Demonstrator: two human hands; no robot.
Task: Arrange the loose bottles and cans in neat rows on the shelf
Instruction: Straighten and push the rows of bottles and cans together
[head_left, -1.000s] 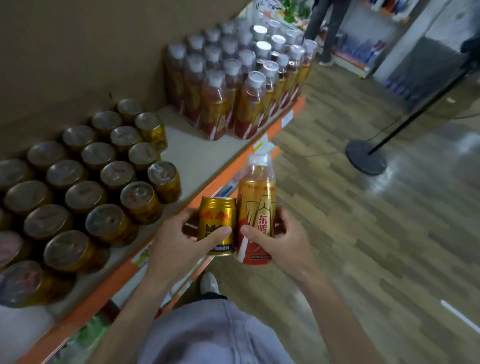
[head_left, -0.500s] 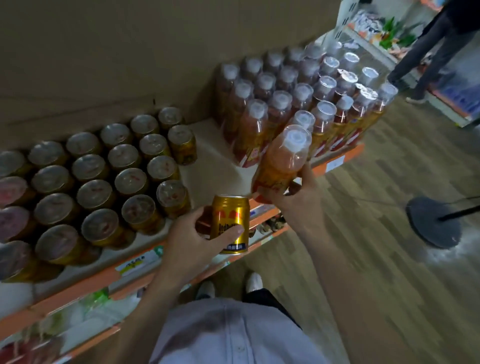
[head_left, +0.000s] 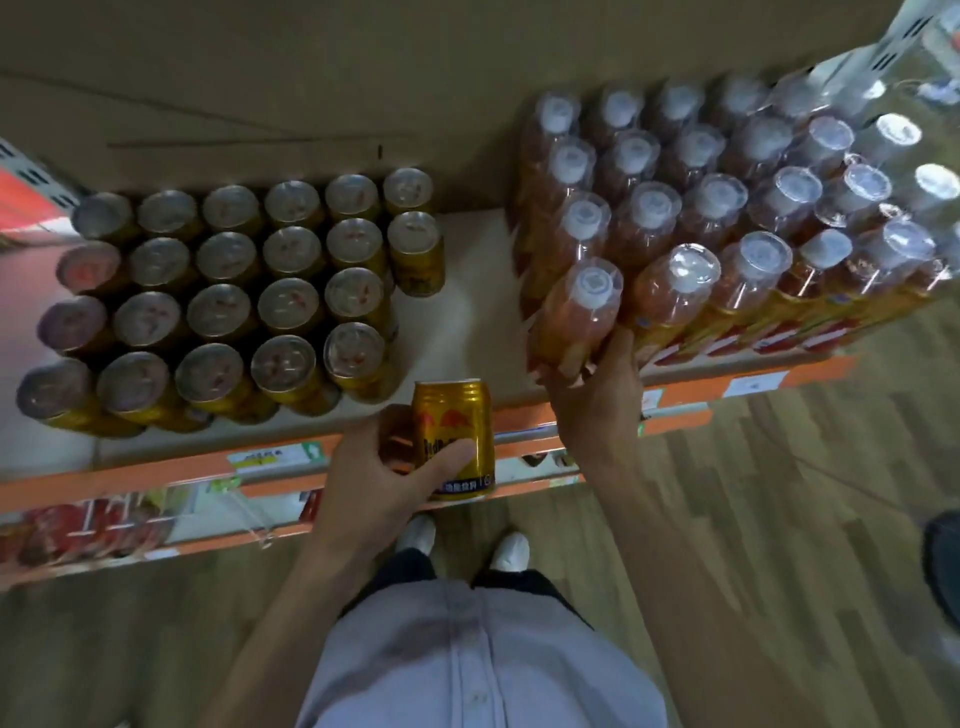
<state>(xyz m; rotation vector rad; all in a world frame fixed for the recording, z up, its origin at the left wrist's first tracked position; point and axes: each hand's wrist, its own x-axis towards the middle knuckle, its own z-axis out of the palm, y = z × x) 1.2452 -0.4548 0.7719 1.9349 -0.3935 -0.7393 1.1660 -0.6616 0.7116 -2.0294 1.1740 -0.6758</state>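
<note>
We see the shelf (head_left: 472, 291) across the top of the view, its pale board bare in a strip between two groups of stock. To the right of the right hand's fingers (head_left: 621, 358) stands the block of bottles (head_left: 753, 208), white caps up, packed in rows towards the back wall. To the left of the left hand's fingers (head_left: 390, 431) and further back stands the block of cans (head_left: 223, 301), gold with silver tops, also in rows.

The loose bottle (head_left: 576, 317) is at the front left corner of the bottle block, touching its neighbour and leaning a little. The right hand (head_left: 592, 410) grips it low down, fingers curled round its base from the front. We cannot tell whether the base rests on the board, as the hand hides it.

The loose can (head_left: 454, 436) is upright in front of the shelf's orange edge, just beside the nearest can of the front row but apart from it. The left hand (head_left: 374, 488) holds it, thumb (head_left: 447, 460) across the label, fingers wrapped round its far side.
</note>
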